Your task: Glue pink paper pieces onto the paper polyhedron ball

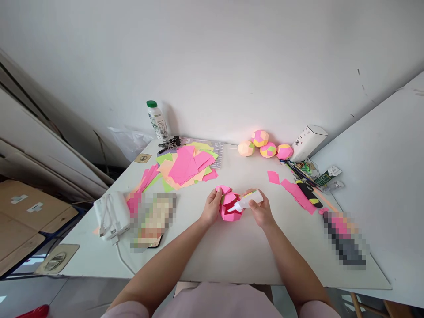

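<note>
My left hand (211,206) grips the edge of a partly open pink paper ball (232,215), made of folded flat faces, with a raised pink flap and a bit of green at its upper left. In my right hand (263,212) is a white glue bottle (251,198), tilted down to the left. Its narrow nozzle points at the opening of the paper ball; whether the tip touches the paper I cannot tell. Both hands are closed and close together over the front middle of the table. Some of my right fingers are hidden behind the bottle.
Loose coloured paper sheets (185,165) lie at back left, near keys (172,142) and a green-capped bottle (157,121). Finished paper balls (260,138) sit by the wall. Scissors (308,194) and pink strips (296,194) are at right; a white power bank (112,214) is at left.
</note>
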Demonstrator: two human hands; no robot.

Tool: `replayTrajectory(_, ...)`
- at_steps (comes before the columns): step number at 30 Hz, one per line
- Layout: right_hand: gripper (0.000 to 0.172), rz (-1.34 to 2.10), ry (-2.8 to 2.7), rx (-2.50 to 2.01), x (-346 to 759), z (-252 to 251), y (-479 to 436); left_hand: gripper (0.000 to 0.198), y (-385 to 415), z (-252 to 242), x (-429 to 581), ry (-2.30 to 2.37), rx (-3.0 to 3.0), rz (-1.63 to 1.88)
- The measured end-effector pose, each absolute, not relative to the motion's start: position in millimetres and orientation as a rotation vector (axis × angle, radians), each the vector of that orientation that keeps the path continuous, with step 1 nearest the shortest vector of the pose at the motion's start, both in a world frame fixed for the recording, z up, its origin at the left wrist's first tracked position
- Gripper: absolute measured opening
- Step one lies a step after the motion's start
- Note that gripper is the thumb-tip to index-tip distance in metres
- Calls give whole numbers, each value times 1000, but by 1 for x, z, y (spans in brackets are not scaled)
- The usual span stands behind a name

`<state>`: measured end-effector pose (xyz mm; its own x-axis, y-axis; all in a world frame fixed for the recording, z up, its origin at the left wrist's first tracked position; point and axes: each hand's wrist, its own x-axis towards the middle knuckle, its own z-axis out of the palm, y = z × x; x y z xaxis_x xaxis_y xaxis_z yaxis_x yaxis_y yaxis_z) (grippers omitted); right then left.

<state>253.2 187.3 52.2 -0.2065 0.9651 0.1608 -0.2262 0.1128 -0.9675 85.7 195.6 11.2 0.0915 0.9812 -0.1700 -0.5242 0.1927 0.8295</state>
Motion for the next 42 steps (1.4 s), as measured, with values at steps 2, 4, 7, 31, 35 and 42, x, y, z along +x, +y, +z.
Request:
replayTrajectory(2, 32, 1346, -1273, -814, 252, 50, 183, 49, 193, 13, 87, 847, 690, 1265)
replayTrajectory(4, 31, 1328, -1292, -809, 251, 49, 180, 48, 191, 15, 88, 853, 727, 1257)
replayTrajectory(7, 31, 1301, -1339, -838, 250, 48, 178, 48, 186, 19, 89, 877, 778, 1231)
replayTrajectory(31, 25, 1229, -1420, -829, 251, 48, 168, 45, 177, 13, 94, 993, 912, 1260)
replayTrajectory(35, 27, 1192, -1430, -848, 251, 47, 168, 47, 177, 12, 95, 1013, 913, 1253)
replayTrajectory(42, 28, 1219, -1418, -860, 250, 47, 168, 47, 177, 8, 95, 1006, 942, 1265)
